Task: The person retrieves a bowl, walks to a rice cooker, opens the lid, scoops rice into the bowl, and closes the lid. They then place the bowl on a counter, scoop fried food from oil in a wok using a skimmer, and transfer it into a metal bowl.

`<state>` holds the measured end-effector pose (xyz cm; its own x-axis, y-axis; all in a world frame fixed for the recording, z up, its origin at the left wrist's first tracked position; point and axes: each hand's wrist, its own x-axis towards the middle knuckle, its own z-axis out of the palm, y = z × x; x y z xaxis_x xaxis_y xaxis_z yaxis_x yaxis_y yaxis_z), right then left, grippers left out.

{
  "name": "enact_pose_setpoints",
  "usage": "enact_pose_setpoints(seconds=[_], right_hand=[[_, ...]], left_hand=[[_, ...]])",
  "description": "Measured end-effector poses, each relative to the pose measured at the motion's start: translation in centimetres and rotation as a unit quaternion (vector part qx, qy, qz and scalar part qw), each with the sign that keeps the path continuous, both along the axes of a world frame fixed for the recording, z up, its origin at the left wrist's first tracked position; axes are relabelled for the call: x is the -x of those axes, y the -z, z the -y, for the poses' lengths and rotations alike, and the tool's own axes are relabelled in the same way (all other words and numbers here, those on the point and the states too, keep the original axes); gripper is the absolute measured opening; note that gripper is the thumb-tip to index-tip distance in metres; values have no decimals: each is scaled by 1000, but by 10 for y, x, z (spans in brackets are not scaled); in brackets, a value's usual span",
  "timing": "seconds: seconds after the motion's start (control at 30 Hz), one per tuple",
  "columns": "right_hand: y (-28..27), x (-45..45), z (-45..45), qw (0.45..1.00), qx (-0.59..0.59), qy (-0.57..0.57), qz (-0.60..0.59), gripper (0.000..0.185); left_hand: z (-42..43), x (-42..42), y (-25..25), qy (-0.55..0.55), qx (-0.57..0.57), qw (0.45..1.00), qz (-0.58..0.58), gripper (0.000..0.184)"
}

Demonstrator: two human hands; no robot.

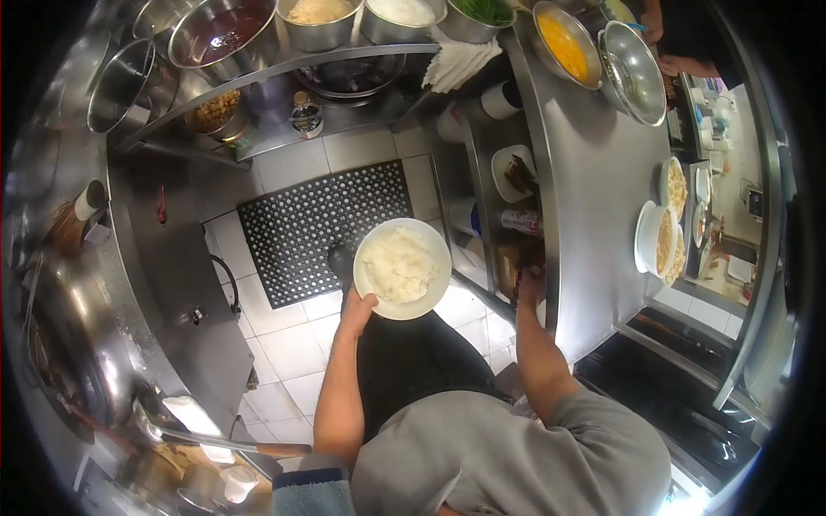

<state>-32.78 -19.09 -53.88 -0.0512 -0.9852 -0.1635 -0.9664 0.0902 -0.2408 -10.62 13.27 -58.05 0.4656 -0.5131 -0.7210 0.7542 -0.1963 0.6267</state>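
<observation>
A white bowl (pixel 361 297) filled with white rice (pixel 400 265) is held over the floor by my left hand (pixel 360 311), whose thumb lies on the rim. Under the steel counter at the right, my right hand (pixel 531 284) reaches into a shelf; its fingers are in shadow and what they touch, if anything, is hidden. Close above that hand on the shelves are a printed package (pixel 521 221) and a white dish with dark pieces (pixel 514 174).
Steel bowls of ingredients, one with green vegetables (pixel 482 10), line the top shelf. The right counter (pixel 594 198) bears a bowl of yellow liquid (pixel 564 45) and noodle bowls (pixel 656 238). A wok (pixel 82 335) is at left. A co-worker's hands (pixel 680 65) show top right.
</observation>
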Motion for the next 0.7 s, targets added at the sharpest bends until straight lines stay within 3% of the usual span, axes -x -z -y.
enact_pose_setpoints(seconds=[0.13,0.23,0.33,0.4,0.47,0.53,0.57,0.63,0.7], right_hand=[[-30,-30,-48,976,155,-137,63,37],[-8,-26,-59,964,-53,-249,76,31],[14,-73,-43,934,-210,-99,272,29],[43,-111,-6,892,-217,-50,393,29],[68,-157,56,892,-220,-74,388,28],[77,-214,109,899,-112,-103,410,28],[69,-243,126,864,-135,3,484,31],[78,-287,164,816,-118,107,556,37],[122,-310,209,818,-42,113,563,43]], left_hand=[[-2,-10,-2,6,-11,1000,3,65],[8,-19,0,-3,28,1000,9,65],[12,-25,7,-25,54,998,10,66],[12,-28,13,-38,49,998,2,66],[8,-30,20,-57,37,998,-2,66],[3,-32,26,-50,19,998,-26,68],[4,-33,20,-72,6,997,-10,66],[5,-34,18,-104,-8,994,-43,66],[-1,-33,29,-110,-2,993,-48,69]])
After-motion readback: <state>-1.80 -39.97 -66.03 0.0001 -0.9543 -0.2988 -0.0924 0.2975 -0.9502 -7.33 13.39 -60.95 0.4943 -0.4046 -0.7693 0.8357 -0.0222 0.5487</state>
